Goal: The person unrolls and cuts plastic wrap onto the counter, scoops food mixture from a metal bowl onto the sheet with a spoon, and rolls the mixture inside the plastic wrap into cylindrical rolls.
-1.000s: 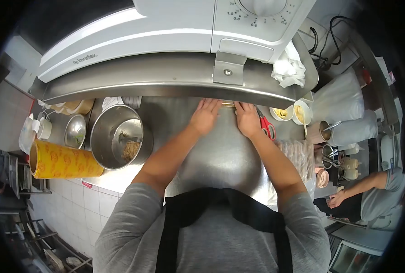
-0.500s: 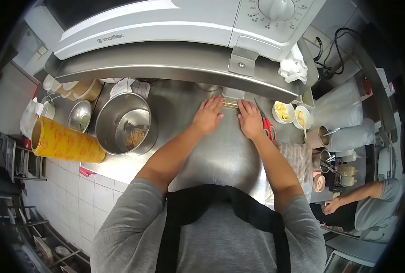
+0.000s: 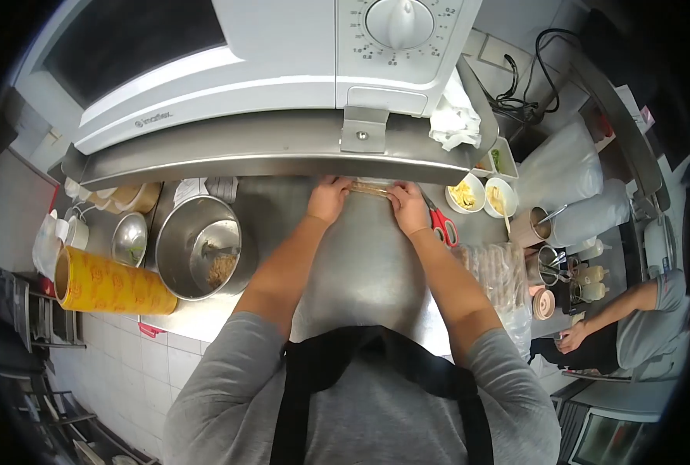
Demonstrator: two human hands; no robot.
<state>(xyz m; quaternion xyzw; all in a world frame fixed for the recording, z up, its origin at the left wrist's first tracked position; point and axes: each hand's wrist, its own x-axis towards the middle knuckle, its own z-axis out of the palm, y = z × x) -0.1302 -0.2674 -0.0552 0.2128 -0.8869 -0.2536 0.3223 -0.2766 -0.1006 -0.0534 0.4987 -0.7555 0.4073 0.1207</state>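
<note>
A thin, clear-wrapped roll with a brownish filling (image 3: pixel 370 188) lies crosswise on the steel counter (image 3: pixel 360 263), just below the shelf edge. My left hand (image 3: pixel 329 198) has its fingers closed on the roll's left end. At the right end, the fingers of my right hand (image 3: pixel 407 206) pinch the wrapping. Red-handled scissors (image 3: pixel 443 225) lie right beside my right hand. Further right stand two white bowls, one with yellow strips (image 3: pixel 464 194) and one with a pale yellow filling (image 3: pixel 501 198).
A steel pot (image 3: pixel 198 246) with brown shreds and a yellow film roll (image 3: pixel 116 283) stand at the left. A microwave (image 3: pixel 283 54) sits on the shelf above. Plastic packs (image 3: pixel 494 283) lie at the right. Beyond them is another person's arm (image 3: pixel 616 310).
My hands were flat with fingers spread at the roll's ends; now the fingers have closed on both ends. The view has shifted, showing more of the microwave.
</note>
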